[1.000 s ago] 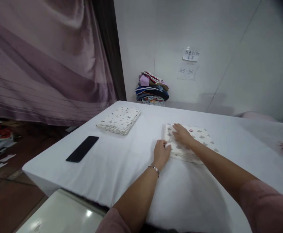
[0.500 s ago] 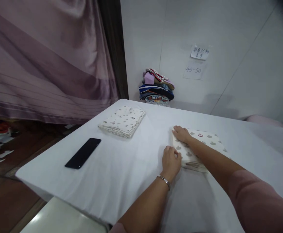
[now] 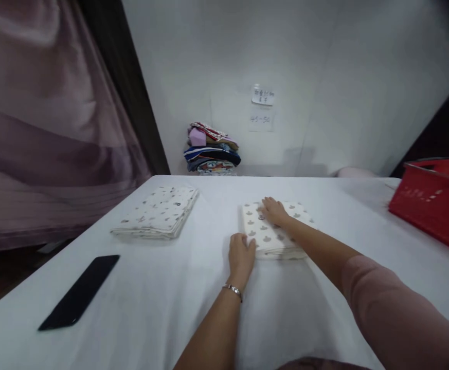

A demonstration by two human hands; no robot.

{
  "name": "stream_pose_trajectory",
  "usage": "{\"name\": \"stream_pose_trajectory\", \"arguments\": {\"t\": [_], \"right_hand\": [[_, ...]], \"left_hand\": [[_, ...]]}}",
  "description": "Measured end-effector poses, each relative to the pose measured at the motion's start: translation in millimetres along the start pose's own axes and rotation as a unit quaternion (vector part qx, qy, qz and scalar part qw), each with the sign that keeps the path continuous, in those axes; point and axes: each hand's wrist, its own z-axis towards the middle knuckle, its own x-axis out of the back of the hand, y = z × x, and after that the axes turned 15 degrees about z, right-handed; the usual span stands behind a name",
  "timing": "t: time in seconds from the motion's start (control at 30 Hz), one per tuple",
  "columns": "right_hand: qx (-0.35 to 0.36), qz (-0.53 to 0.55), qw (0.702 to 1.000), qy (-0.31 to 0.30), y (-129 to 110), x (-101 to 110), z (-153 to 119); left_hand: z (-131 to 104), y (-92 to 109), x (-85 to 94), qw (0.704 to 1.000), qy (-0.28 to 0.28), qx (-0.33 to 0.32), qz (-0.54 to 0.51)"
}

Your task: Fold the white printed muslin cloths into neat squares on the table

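Observation:
A folded white cloth with grey mushroom-like prints (image 3: pixel 265 234) lies on the white-covered table (image 3: pixel 193 288) in front of me. My right hand (image 3: pixel 274 210) rests flat on its top, fingers stretched toward the far left part. At the near left corner, my left hand (image 3: pixel 241 257) has its fingers and thumb bent around the cloth's edge; a bracelet (image 3: pixel 232 290) is on that wrist. To the left lies a second folded white cloth with small dark prints (image 3: pixel 160 208), apart from both hands.
A black flat phone-like slab (image 3: pixel 81 290) lies at the table's near left. Beyond the far edge, a stack of folded fabrics (image 3: pixel 212 151) stands against the wall under paper notes (image 3: pixel 262 108). A red basket (image 3: pixel 436 200) sits at the right. A pinkish curtain (image 3: pixel 47 128) hangs left.
My view has turned right, bringing the red basket into sight. My right hand has slid from the cloth's left edge farther onto its top; my left hand stays by the near left corner.

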Motion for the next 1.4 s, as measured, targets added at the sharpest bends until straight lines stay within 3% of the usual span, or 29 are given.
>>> {"name": "stream_pose_trajectory", "arguments": {"t": [0.13,0.23,0.37,0.43,0.5,0.6,0.7,0.8,0.87,0.93,1.03,1.13,1.23,1.4], "right_hand": [[-0.135,0.052,0.987,0.074,51.2,62.0,-44.2],[-0.228,0.123,0.963,0.073,76.9,88.2,-83.8],[-0.276,0.222,0.933,0.054,82.2,86.8,-128.6],[-0.275,0.262,0.924,0.051,74.6,79.2,-146.0],[-0.261,0.330,0.907,0.009,63.3,72.3,-161.6],[-0.242,0.439,0.862,-0.077,47.0,67.1,-183.1],[-0.268,0.512,0.813,-0.069,39.8,67.2,-201.2],[-0.292,0.582,0.757,-0.055,40.5,68.1,-215.4],[-0.295,0.610,0.734,-0.053,41.3,67.8,-223.3],[-0.296,0.623,0.723,-0.046,40.7,66.8,-229.8],[-0.295,0.629,0.719,-0.037,38.6,64.4,-236.6],[-0.278,0.623,0.731,-0.023,37.8,58.7,-239.5],[-0.230,0.601,0.765,-0.002,37.6,47.2,-239.6],[-0.158,0.528,0.834,0.040,36.3,24.4,-240.2]], "left_hand": [[9.6,-1.9,1.9,0.999,-0.031,0.020,0.002],[14.3,-1.2,1.9,0.997,-0.063,0.034,0.033],[20.7,-2.4,2.9,0.993,-0.100,0.033,0.048],[26.7,-7.2,8.8,0.993,-0.109,0.043,0.015],[34.1,-15.7,19.6,0.991,-0.108,0.070,-0.019],[42.7,-30.7,40.1,0.991,-0.102,0.083,0.006],[42.3,-35.7,54.8,0.988,-0.111,0.070,0.078],[30.8,-19.8,55.1,0.986,-0.029,0.006,0.165],[16.9,1.2,46.7,0.978,0.031,-0.096,0.183],[-0.8,25.5,33.7,0.962,0.035,-0.221,0.158],[-28.1,56.1,11.5,0.915,-0.034,-0.385,0.117],[-47.1,70.1,-6.7,0.859,-0.098,-0.485,0.135],[-54.7,69.2,-17.5,0.833,-0.112,-0.513,0.177],[-55.1,59.0,-23.3,0.817,-0.092,-0.525,0.221]]}}
